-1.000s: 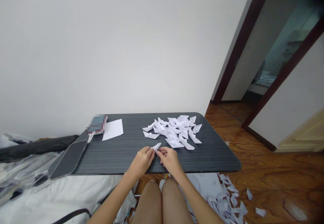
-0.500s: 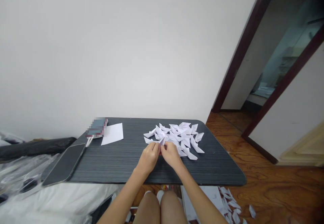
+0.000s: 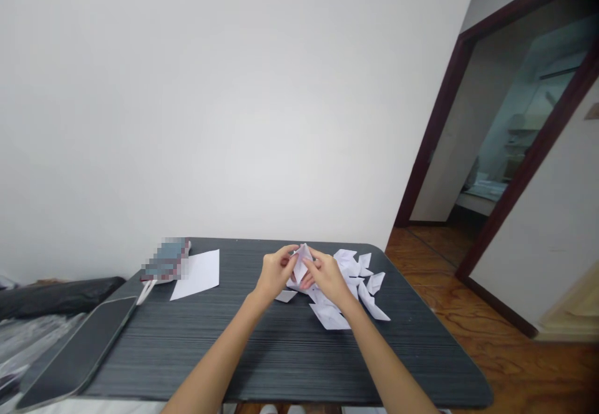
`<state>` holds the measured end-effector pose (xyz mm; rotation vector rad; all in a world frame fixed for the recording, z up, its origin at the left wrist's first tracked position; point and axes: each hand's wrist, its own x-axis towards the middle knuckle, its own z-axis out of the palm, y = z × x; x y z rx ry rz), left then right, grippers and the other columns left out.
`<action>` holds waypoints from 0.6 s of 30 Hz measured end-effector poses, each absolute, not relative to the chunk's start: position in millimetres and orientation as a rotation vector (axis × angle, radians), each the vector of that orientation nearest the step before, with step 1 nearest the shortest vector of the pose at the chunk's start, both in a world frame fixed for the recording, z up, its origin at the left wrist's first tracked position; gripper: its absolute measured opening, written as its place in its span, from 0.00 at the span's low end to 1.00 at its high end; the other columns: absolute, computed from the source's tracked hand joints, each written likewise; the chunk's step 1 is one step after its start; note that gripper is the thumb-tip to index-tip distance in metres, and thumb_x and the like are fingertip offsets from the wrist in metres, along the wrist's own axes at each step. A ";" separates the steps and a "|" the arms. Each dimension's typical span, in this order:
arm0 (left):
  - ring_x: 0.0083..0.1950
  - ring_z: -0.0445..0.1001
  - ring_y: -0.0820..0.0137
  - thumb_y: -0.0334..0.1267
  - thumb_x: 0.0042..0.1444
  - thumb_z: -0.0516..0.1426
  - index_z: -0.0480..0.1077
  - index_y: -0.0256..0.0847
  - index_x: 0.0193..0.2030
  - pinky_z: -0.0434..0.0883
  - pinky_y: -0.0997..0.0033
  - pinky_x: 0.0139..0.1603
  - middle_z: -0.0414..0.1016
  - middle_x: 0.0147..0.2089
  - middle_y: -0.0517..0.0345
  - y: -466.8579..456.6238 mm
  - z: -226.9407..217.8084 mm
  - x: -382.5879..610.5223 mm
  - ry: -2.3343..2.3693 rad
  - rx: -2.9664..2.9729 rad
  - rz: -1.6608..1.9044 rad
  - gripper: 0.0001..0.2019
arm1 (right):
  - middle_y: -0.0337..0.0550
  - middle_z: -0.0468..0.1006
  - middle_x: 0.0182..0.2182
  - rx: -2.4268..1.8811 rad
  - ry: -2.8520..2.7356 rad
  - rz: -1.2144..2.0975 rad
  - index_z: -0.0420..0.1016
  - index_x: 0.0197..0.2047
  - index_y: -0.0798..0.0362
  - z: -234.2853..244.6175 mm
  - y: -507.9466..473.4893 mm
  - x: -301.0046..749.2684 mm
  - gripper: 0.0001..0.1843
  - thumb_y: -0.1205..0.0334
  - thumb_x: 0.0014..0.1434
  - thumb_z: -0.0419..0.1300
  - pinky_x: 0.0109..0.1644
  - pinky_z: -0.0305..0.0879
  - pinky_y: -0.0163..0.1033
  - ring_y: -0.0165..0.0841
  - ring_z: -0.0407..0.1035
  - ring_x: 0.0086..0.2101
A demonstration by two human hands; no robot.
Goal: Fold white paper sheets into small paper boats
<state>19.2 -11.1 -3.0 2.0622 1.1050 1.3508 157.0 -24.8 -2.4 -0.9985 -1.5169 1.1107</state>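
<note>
A white folded paper boat (image 3: 302, 264), diamond-shaped from this side with a point at the top, is held up above the table. My left hand (image 3: 276, 271) pinches its left side between thumb and fingers. On the right side, my right hand (image 3: 327, 276) grips it with the thumb on its face and the fingers behind. Just behind and below my hands lies a pile of white paper boats (image 3: 349, 267), partly hidden by my right hand and forearm. One boat (image 3: 330, 317) rests at the pile's near edge.
The dark table (image 3: 196, 339) has rounded corners. A flat white paper sheet (image 3: 201, 273) lies at its back left beside a blurred-out item (image 3: 166, 261) with a white cable (image 3: 146, 292). A black phone-like slab (image 3: 79, 351) lies along the left edge. The white wall (image 3: 281, 120) stands behind.
My hands have raised the paper boat and spread apart a little, so more of it shows. The view has tilted up and come nearer, dropping the knees and floor papers out of sight.
</note>
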 end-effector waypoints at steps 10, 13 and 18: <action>0.29 0.71 0.72 0.37 0.44 0.58 0.73 0.32 0.36 0.70 0.71 0.32 0.75 0.33 0.53 6.5 -24.8 19.7 0.705 1.379 1.327 0.13 | 0.33 0.63 0.10 -0.950 -1.452 0.915 0.73 0.43 0.58 -26.8 -5.7 166.4 0.18 0.62 0.51 0.51 0.17 0.50 0.29 0.23 0.54 0.13; 0.30 0.71 0.72 0.34 0.42 0.58 0.74 0.33 0.35 0.69 0.71 0.34 0.75 0.31 0.53 8.1 -30.6 15.7 0.631 1.253 1.314 0.11 | 0.34 0.64 0.14 -0.842 -1.539 0.970 0.73 0.43 0.56 -23.9 -9.5 171.4 0.18 0.65 0.51 0.50 0.21 0.53 0.30 0.23 0.55 0.17; 0.28 0.69 0.73 0.38 0.44 0.58 0.73 0.31 0.32 0.68 0.74 0.31 0.74 0.29 0.53 8.5 -33.3 14.5 0.681 1.301 1.323 0.11 | 0.36 0.63 0.18 -0.831 -1.625 0.859 0.74 0.41 0.55 -23.1 -12.9 173.9 0.15 0.63 0.53 0.51 0.27 0.56 0.33 0.25 0.57 0.22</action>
